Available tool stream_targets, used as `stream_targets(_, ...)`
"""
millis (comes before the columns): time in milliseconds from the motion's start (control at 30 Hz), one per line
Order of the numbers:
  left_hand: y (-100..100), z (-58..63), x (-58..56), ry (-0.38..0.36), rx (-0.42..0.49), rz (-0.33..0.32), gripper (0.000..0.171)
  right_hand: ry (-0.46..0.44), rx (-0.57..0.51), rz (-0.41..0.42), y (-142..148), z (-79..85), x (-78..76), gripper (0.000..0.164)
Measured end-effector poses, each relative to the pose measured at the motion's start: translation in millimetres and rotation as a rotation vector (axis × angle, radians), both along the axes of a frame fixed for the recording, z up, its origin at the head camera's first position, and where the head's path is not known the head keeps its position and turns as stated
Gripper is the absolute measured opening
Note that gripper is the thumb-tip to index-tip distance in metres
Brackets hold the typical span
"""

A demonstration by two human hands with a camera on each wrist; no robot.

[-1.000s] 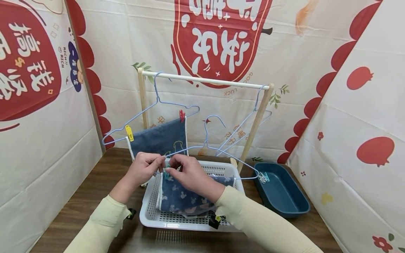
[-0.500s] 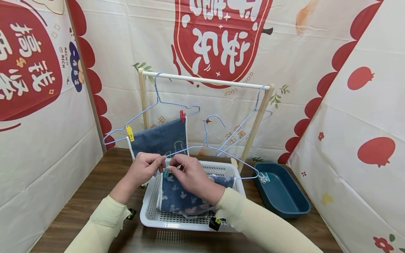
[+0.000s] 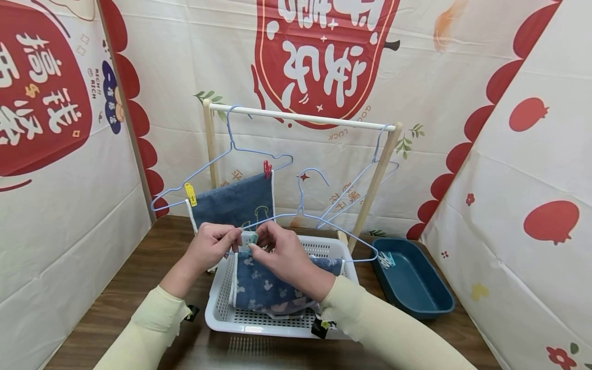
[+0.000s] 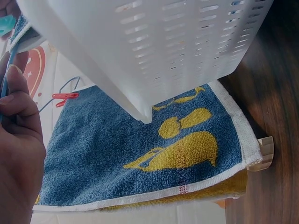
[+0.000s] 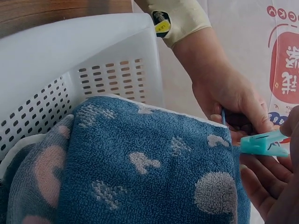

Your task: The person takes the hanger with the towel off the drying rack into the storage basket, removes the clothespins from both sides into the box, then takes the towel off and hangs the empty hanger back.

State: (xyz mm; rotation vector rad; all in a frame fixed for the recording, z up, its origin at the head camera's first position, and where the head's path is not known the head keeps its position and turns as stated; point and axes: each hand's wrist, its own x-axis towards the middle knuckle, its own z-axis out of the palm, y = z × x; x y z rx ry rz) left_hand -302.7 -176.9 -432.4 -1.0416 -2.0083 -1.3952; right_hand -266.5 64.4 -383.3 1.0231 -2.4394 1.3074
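Note:
My left hand point(image 3: 210, 246) grips the left end of a blue wire hanger point(image 3: 301, 208) above the white basket. A navy patterned towel point(image 3: 265, 282) is folded over the hanger's lower bar and hangs down into the basket. My right hand point(image 3: 287, 257) pinches a teal clothespin point(image 5: 264, 143) between thumb and fingers. In the right wrist view, the pin's tip is at the towel's upper corner, close to my left fingers; whether it bites the cloth I cannot tell. At the left edge of the left wrist view, my left fingers curl round the blue wire.
The white basket point(image 3: 231, 329) holds more cloth. Behind it, a wooden rack point(image 3: 300, 115) carries a hanger with a blue towel point(image 3: 231, 198), clipped by yellow point(image 3: 190, 195) and red point(image 3: 267, 169) clothespins, and a bare hanger point(image 3: 349, 187). A teal tray point(image 3: 416, 277) with clothespins stands at right.
My right hand has shifted slightly right, and the teal clothespin sits higher and shows more between the hands. The left hand, hanger and towel stay nearly still.

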Motion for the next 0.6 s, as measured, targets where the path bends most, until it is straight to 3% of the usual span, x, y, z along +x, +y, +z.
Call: stream_targets(600, -2.0, 2.6, 1.4, -0.013, 0.000, -0.005, 0.032, 0.013, 0.061, -0.003, 15.4, 5.2, 7.8, 0.028)
